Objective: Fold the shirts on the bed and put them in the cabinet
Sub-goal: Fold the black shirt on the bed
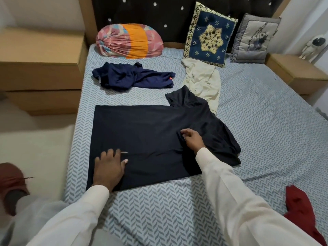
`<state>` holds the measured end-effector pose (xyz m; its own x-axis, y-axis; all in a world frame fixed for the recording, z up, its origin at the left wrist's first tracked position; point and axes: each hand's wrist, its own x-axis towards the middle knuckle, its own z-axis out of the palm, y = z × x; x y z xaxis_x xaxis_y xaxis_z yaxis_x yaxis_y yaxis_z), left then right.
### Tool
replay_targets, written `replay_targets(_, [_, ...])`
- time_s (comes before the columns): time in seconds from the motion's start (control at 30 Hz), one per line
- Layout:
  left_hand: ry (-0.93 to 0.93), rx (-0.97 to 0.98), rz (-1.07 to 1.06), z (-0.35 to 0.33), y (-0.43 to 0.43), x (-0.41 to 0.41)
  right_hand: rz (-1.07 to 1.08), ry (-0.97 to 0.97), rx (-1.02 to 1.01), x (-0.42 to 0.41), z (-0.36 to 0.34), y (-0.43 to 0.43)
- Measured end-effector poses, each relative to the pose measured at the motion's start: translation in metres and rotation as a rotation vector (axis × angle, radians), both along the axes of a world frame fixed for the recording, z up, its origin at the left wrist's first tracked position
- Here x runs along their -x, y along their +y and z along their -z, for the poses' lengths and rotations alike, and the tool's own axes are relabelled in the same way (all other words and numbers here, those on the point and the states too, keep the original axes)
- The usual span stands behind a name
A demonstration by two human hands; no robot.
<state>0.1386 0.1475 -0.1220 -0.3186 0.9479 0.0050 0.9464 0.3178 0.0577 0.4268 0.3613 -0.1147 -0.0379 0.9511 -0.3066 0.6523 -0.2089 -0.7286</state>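
The bed's blue-grey chevron-patterned sheet (266,121) carried a plain black shirt (150,125), spread nearly flat. On its near left part the left hand (109,166) pressed down with straight fingers, while toward its bunched right end the right hand (191,139) pinched a ridge of cloth with curled fingers. The first fold seemed in hand. Next, the pinched side wanted carrying over the pinned body, with a crumpled navy-blue shirt (131,78) and a cream shirt (204,80) waiting beyond it.

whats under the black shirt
The sheet lies under the black shirt. At its far right edge the cream shirt runs beneath the sleeve. How far it reaches under is hidden, as is anything else beneath the cloth.
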Motion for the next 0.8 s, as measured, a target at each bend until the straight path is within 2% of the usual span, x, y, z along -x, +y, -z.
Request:
replay_targets(0.1, [0.034, -0.025, -0.005, 0.0, 0.026, 0.027, -0.103, -0.091, -0.046, 0.019, -0.011, 0.013])
replay_targets(0.23, [-0.033, 0.051, 0.031, -0.003, 0.08, 0.056, -0.171, -0.188, -0.06, 0.035, -0.013, 0.05])
replay_targets(0.33, [-0.075, 0.079, 0.054, -0.006, 0.126, 0.085, -0.341, -0.331, -0.103, 0.061, -0.02, 0.087])
replay_targets(0.4, [-0.107, 0.095, 0.069, -0.011, 0.155, 0.104, -0.417, -0.463, -0.082, 0.082, -0.023, 0.111])
replay_targets(0.5, [-0.15, 0.133, 0.074, -0.016, 0.193, 0.134, -0.417, -0.612, 0.006, 0.11, -0.022, 0.139])
replay_targets(0.7, [-0.101, 0.244, 0.063, -0.025, 0.231, 0.174, -0.327, -0.587, 0.155, 0.124, -0.023, 0.164])
replay_targets(0.8, [-0.151, 0.224, 0.06, -0.026, 0.231, 0.182, -0.241, -0.464, 0.199, 0.118, -0.018, 0.166])
